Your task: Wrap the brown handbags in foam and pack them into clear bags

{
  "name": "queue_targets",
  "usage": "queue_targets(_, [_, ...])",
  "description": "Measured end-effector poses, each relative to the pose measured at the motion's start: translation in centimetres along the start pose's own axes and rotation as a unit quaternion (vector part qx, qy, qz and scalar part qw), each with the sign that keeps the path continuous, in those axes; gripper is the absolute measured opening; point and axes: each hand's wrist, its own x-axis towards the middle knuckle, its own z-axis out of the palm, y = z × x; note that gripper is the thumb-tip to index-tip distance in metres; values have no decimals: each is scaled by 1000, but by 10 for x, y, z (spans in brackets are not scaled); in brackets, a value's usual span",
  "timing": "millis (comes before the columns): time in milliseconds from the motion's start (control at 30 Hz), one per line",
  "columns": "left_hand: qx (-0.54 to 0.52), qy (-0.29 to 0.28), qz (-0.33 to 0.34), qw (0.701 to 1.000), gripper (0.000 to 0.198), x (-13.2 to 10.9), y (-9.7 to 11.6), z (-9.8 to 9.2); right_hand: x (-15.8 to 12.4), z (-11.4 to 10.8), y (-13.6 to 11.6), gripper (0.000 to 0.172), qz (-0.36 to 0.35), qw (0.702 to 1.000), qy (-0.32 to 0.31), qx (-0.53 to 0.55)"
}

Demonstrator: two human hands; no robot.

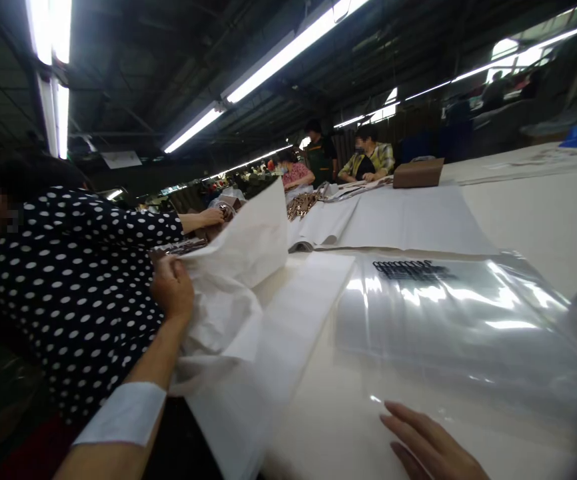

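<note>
My left hand [172,290] is closed on the edge of a large white sheet [233,267], which is lifted and crumpled. A white band wraps my left forearm. Beneath it, another white sheet [288,327] lies over the table edge. At the lower right, my right hand [431,443] has its fingers extended and holds nothing, by the near end of a shiny clear plastic sheet [448,340]. A row of black rings [408,268] rests at the far end of that plastic.
At the left, close by, a person in a polka-dot top [83,267] reaches towards the table. Brown pieces [302,204], a brown box [418,173] and pale sheets [408,217] lie farther back. Other people are at the far side.
</note>
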Motion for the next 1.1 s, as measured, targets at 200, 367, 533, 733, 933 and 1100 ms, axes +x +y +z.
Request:
queue_targets(200, [70,-73,138,985,36,51,-12,-15,88,40,-57,33,-75,991,-87,67])
queue_targets(367, [131,-290,184,930,27,-25,-11,44,160,83,-103,43,-108,949,-222,194])
queue_targets(533, [176,-394,94,897,29,-103,-44,98,154,131,-102,53,-120,920,-312,206])
queue_targets(733, [158,-392,16,906,35,-73,-57,105,145,146,-96,59,-128,907,-354,189])
queue_targets(933, [-20,-475,203,856,55,-113,-24,5,149,133,-100,59,-100,889,-378,240])
queue_targets(1100, [-83,-614,260,741,83,-164,-44,-28,147,127,-100,54,-92,892,-362,252])
